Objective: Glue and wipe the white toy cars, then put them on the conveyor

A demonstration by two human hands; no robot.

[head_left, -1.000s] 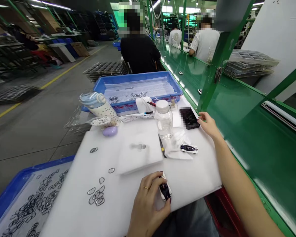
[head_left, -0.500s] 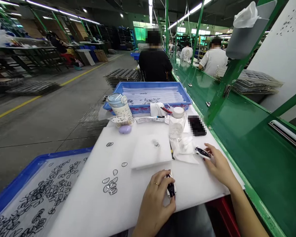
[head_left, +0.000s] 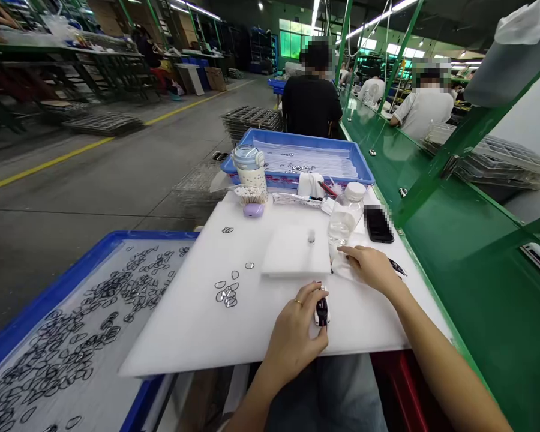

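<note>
My left hand (head_left: 299,324) is closed around a small black-and-white car-shaped piece (head_left: 323,311), gripping it by its two ends on the white foam-covered table (head_left: 175,336). Fingers stretched forward, my right hand (head_left: 369,267) is over a crumpled white tissue (head_left: 344,267); its fingertips are close to the base of a clear bottle with a white cap (head_left: 342,225). Another black-and-white piece (head_left: 398,268) lies just right of that hand, partly hidden by it. Ahead of my left hand is a white foam block (head_left: 290,255) with a small round object (head_left: 311,237) on top.
Loose black rings (head_left: 227,294) lie on the table's left side. A blue tray (head_left: 112,237) of many rings stands lower left, another blue tray (head_left: 297,139) at the back. A cup (head_left: 251,171), a purple case (head_left: 253,210) and a phone (head_left: 378,225) border the workspace. A green conveyor (head_left: 468,252) runs along the right.
My right hand has let go of the second car-shaped piece at the right and moved left to the tissue. My left hand keeps its piece. The camera view has shifted.
</note>
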